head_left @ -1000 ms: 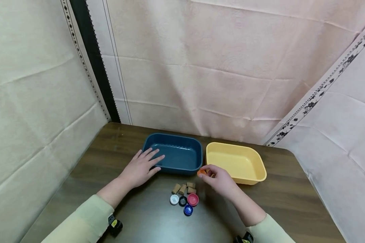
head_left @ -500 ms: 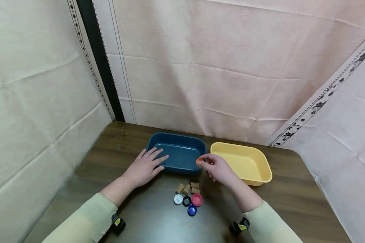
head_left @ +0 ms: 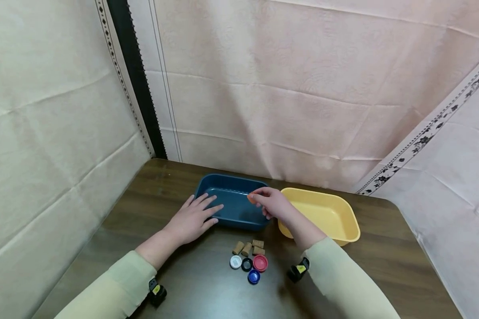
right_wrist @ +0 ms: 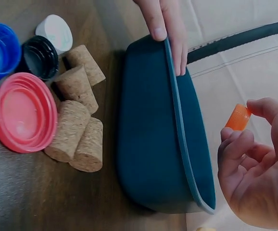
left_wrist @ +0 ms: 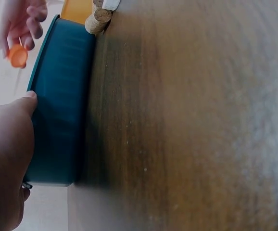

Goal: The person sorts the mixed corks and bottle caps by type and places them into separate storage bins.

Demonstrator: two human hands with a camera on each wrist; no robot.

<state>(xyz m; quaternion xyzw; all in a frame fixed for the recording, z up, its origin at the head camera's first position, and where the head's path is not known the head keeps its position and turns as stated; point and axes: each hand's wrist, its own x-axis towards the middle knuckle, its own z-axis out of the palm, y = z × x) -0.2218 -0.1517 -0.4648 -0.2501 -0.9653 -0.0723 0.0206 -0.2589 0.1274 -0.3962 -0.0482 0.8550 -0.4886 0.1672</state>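
Note:
My right hand (head_left: pixel 273 204) pinches an orange bottle cap (right_wrist: pixel 239 117) between thumb and fingers, above the dark blue bin (right_wrist: pixel 151 130). In the left wrist view the orange cap hangs clear of the bin's rim. My left hand (head_left: pixel 190 220) lies with spread, straight fingers over the bin's near left rim, its thumb on the outer side. Several corks (right_wrist: pixel 72 130) lie in front of the bin. Close to them are a white cap (head_left: pixel 235 262), a black cap (head_left: pixel 246 265), a pinkish-red cap (head_left: pixel 260 263) and a blue cap (head_left: pixel 253 277).
A yellow bin (head_left: pixel 353 232) stands just right of the blue one, partly behind my right forearm. Both bins sit toward the back of a dark wooden table (head_left: pixel 191 283). Pale cloth (head_left: pixel 303 88) hangs behind and at both sides.
My right hand has carried the orange cap from in front of the gap between the bins leftward and back, over the blue bin. My left hand stays on the rim. The view shifts slightly.

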